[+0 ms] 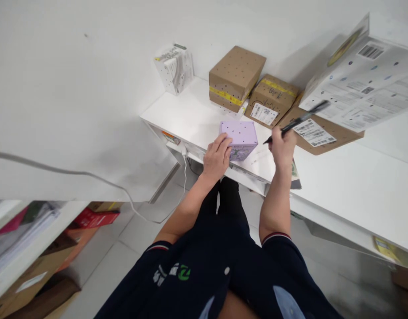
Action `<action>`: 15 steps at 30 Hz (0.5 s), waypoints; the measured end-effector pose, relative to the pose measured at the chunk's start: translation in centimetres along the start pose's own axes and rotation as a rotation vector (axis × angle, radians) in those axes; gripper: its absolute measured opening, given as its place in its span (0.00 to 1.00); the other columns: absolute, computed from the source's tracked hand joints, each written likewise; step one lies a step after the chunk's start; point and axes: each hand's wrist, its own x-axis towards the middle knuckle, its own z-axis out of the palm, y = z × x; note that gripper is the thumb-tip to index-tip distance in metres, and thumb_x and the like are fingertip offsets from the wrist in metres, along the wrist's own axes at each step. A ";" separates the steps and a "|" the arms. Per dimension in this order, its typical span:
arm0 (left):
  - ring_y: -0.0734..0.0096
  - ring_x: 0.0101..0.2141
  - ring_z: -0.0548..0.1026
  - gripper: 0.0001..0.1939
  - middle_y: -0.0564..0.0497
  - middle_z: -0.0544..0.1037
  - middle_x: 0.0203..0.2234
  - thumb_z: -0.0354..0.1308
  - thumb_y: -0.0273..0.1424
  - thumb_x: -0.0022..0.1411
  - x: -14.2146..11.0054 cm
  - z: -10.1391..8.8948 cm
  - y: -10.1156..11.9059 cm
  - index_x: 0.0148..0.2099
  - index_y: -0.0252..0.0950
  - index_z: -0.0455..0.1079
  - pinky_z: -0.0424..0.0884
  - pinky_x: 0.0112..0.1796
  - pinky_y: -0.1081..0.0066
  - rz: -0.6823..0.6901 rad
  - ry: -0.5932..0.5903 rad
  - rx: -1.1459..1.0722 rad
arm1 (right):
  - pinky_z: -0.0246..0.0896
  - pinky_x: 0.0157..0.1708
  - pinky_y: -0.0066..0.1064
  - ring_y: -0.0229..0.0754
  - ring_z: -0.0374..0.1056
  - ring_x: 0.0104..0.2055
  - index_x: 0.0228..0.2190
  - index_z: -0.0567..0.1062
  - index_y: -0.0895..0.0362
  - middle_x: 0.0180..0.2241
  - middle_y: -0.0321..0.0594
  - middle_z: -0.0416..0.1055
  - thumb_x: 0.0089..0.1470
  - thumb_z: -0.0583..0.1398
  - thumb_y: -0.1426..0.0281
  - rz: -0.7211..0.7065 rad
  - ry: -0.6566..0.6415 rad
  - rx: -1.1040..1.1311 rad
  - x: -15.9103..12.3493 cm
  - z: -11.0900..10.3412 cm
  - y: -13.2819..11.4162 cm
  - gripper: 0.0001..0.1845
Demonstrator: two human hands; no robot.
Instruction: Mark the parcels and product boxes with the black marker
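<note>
Past navy shirt, clasping black pen in closed fingers of right hand.
Resting half-open fingers of left hand on purple box, with cardboard box beyond them.

The purple box looks like smooth card with a satin surface. The pen looks like smooth plastic with a slight shine. Matt brown cardboard makes up the cartons, crossed by smooth, slightly glossy plastic tape; their labels are flat paper. The desk is smooth, with a soft sheen. The shirt is matt cloth, its button smooth. The cable has a smooth, plastic-looking sheath, and the floor is smooth tile.
</note>
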 end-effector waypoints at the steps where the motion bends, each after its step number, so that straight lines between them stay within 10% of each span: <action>1: 0.62 0.57 0.72 0.19 0.41 0.74 0.56 0.43 0.37 0.74 0.0 0.1 0.0 0.56 0.36 0.69 0.68 0.57 0.62 -0.003 0.009 -0.003 | 0.63 0.30 0.31 0.42 0.70 0.28 0.29 0.68 0.55 0.24 0.38 0.71 0.59 0.56 0.59 0.024 -0.082 -0.181 -0.1 -0.3 0.9 0.13; 6: 0.61 0.57 0.72 0.20 0.40 0.74 0.56 0.42 0.38 0.74 -0.1 0.2 0.0 0.56 0.36 0.69 0.68 0.57 0.63 0.006 0.012 -0.021 | 0.63 0.41 0.37 0.54 0.73 0.45 0.34 0.75 0.59 0.39 0.54 0.78 0.57 0.58 0.58 0.158 -0.407 -0.723 -0.9 0.6 3.4 0.16; 15: 0.61 0.57 0.72 0.20 0.41 0.74 0.57 0.42 0.38 0.74 0.0 0.0 0.0 0.56 0.36 0.69 0.68 0.57 0.62 -0.002 0.005 -0.014 | 0.62 0.46 0.38 0.53 0.72 0.46 0.48 0.73 0.60 0.39 0.52 0.78 0.59 0.57 0.58 0.198 -0.339 -0.672 -2.3 1.3 4.6 0.21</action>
